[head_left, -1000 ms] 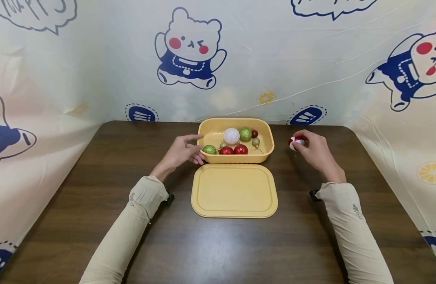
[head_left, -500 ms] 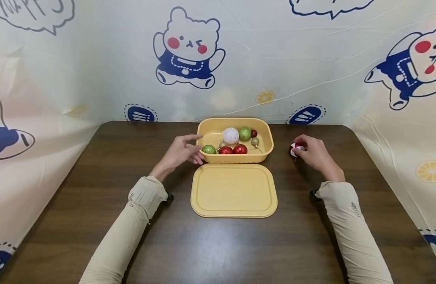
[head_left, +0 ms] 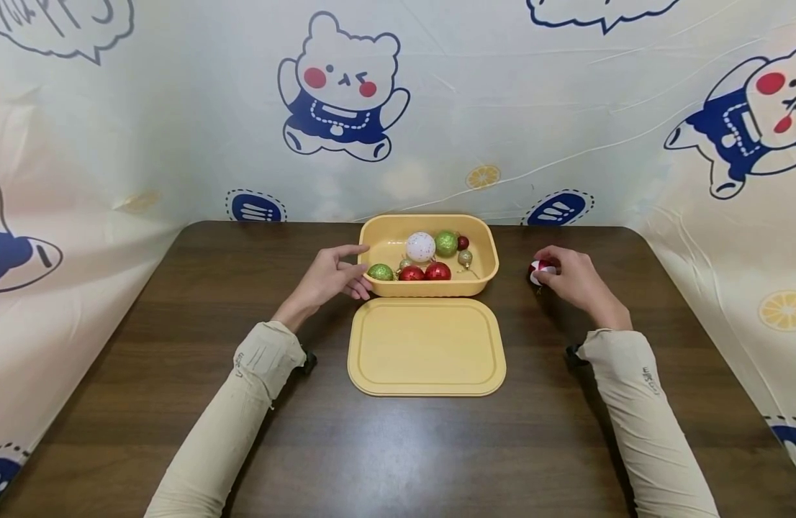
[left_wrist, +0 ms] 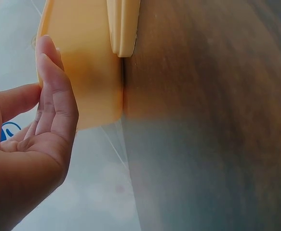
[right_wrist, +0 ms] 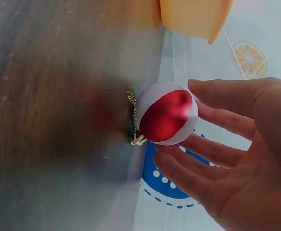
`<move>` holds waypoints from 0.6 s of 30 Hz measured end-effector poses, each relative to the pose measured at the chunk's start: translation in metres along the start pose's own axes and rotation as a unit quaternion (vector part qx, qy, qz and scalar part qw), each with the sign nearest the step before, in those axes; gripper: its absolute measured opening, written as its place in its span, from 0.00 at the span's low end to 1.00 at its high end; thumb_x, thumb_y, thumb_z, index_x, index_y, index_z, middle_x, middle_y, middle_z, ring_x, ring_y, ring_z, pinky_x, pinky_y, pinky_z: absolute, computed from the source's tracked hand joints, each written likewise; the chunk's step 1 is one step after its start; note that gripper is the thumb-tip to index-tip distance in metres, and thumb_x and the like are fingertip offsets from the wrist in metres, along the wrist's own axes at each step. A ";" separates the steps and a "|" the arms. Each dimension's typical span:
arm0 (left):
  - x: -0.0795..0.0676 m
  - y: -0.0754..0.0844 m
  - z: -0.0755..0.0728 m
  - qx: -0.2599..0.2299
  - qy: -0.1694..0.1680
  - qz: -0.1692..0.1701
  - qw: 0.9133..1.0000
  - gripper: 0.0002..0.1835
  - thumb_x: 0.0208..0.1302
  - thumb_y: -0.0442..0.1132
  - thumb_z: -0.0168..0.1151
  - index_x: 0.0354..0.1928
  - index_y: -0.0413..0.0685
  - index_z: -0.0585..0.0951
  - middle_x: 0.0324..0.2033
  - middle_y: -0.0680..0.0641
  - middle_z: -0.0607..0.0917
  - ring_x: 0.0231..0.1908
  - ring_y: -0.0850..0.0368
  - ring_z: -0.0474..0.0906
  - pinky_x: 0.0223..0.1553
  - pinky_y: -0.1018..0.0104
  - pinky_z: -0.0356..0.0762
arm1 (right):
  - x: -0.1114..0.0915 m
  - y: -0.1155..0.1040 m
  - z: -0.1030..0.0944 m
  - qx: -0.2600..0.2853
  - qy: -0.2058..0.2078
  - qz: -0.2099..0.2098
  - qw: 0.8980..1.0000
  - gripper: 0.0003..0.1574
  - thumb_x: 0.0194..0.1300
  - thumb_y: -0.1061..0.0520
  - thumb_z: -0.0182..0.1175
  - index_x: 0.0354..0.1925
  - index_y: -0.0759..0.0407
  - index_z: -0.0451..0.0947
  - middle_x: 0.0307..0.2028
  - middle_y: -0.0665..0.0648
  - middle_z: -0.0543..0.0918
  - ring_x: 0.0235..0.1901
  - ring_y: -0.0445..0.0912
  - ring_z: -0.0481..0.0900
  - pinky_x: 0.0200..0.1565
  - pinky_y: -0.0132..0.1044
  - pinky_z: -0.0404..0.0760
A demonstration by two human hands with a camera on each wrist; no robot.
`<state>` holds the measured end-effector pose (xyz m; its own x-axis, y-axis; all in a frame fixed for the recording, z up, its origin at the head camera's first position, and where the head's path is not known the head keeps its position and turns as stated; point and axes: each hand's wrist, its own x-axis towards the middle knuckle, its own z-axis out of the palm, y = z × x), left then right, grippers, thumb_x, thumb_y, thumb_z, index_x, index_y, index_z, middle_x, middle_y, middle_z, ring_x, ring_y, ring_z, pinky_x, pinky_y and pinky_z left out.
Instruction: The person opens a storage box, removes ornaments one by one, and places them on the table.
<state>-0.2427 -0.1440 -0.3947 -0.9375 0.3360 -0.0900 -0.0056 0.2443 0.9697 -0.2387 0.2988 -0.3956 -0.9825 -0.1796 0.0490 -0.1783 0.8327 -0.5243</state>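
- Cloth backdrop (head_left: pixel 437 108): a left speech bubble (head_left: pixel 61 27) has big letters cut by the frame edge, perhaps "HAPPY"; the right speech bubble (head_left: pixel 602 14) is cropped too far to read.
- Dark worktop (head_left: pixel 424 460): no brand or label shows on it.
- Yellow box (head_left: pixel 430 289): long axis left to right, its right end towards the striped ball; loose baubles (head_left: pixel 438 271) lie inside.
- Yellow lid (head_left: pixel 427 349): flat, just in front of the box, unmarked.
- Left hand (head_left: pixel 329 275): fingers loosely bent, touching the box's left end, well away from the striped ball.
- Right hand (head_left: pixel 571 277): the nearer one, its fingers narrowed around the striped ball.
- Right cuff (head_left: pixel 625 352): small dark print, illegible.
- Striped ball (right_wrist: pixel 167 115): red and white, right of the box and apart from it, between thumb and fingertips; round, so no long axis.
- Gold cord (right_wrist: pixel 135 120): on the ball's side away from the palm.
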 end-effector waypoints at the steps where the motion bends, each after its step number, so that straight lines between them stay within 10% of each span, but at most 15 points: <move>1: 0.000 0.000 0.000 0.000 0.000 -0.001 1.000 0.26 0.75 0.32 0.54 0.72 0.39 0.65 0.32 0.31 0.87 0.26 0.48 0.87 0.30 0.60 0.87 | 0.000 -0.001 -0.001 0.000 0.001 0.000 1.000 0.20 0.68 0.61 0.62 0.57 0.67 0.75 0.50 0.69 0.80 0.47 0.61 0.77 0.54 0.58 0.79; 18: -0.001 0.000 -0.001 0.002 -0.004 0.004 1.000 0.26 0.74 0.32 0.54 0.72 0.37 0.65 0.32 0.30 0.87 0.25 0.48 0.87 0.30 0.61 0.87 | -0.008 -0.039 -0.016 -0.019 0.052 -0.053 0.997 0.20 0.70 0.60 0.61 0.57 0.66 0.76 0.57 0.69 0.78 0.59 0.63 0.73 0.62 0.62 0.70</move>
<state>-0.2423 -0.1454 -0.3942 -0.9349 0.3449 -0.0840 0.0033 0.2451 0.9695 -0.2247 0.2760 -0.3614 -0.9580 -0.2140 0.1911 -0.2814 0.8314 -0.4792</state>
